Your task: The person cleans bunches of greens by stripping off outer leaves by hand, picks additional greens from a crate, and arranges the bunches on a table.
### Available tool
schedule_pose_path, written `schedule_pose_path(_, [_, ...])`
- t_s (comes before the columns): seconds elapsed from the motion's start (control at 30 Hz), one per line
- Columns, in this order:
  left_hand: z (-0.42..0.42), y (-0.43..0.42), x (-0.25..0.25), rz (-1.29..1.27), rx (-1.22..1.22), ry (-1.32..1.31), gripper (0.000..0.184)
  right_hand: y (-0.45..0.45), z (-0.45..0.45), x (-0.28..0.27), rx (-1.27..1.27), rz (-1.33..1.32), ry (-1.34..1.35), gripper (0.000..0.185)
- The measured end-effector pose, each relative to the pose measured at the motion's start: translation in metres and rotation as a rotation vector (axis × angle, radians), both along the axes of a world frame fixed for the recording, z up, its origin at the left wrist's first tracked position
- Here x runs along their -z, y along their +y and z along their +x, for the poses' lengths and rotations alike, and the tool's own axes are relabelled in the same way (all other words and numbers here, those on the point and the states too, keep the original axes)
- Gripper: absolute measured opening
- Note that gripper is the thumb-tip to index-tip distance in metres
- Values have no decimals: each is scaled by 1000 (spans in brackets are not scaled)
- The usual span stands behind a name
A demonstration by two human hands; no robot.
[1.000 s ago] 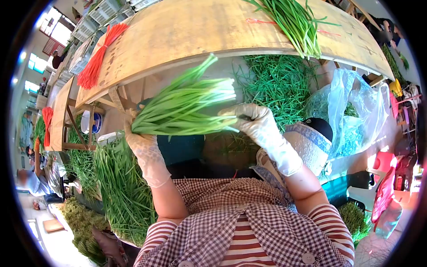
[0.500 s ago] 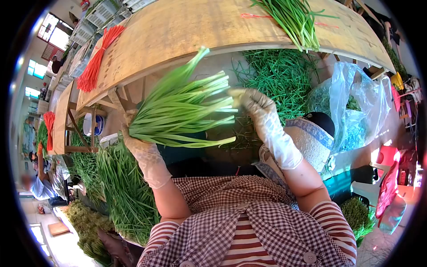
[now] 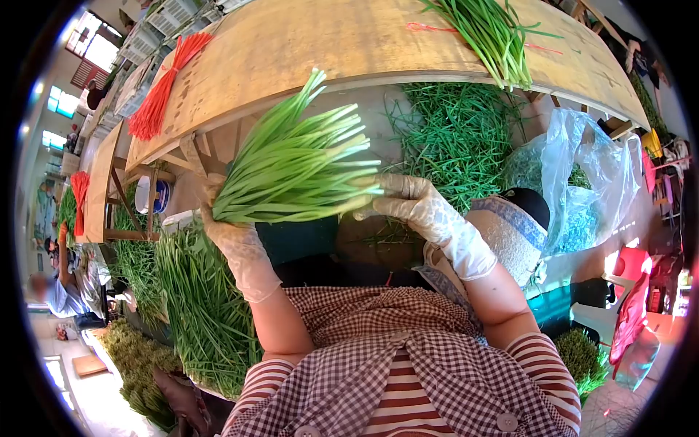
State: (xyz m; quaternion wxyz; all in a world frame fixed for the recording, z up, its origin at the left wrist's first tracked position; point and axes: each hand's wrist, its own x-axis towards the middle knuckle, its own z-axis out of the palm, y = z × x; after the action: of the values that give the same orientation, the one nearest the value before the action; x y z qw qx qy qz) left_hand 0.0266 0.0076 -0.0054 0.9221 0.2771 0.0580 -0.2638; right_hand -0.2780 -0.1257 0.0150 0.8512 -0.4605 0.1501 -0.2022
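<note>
A loose bunch of garlic chives fans out in front of me, pale stem ends to the right. My left hand, in a thin whitish glove, is closed round its leafy end. The gloved right hand pinches the lower stem ends between thumb and fingers. Some of its fingertips are hidden by the stems. Under my left forearm lies a big heap of chives.
Across the front runs a wooden table with red ties and another bunch of chives. Beneath it lie loose green leaves. A clear plastic bag stands at right; a person sits far left.
My right hand has moved slightly left and down, from beside the stem ends to gripping the lower ones. The bunch has gathered a little closer together; my left hand still holds it.
</note>
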Motion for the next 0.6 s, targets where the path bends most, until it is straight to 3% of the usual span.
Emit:
schedule_pose_path(0.07, [3,3,7,16,11,-9,42,1,4,4,17,-45,7,38])
schedule_pose_path(0.2, [10,7,22,-217,75,56,38,5,16,18,143,38,105,34])
schedule_pose_path(0.3, [7,2,24,-128,49,-8,36,9,20,23,183,245,101,29])
schedule_pose_path(0.4, [3,1,19,-143,38,5,34,8,21,24,151,108,165,23])
schedule_pose_path(0.5, [-7,-2,13,-292,115,-94,31,9,15,30,115,62,94,21])
schedule_pose_path(0.6, [-18,-2,-4,-452,244,-88,28,7,12,23,138,-56,205,21])
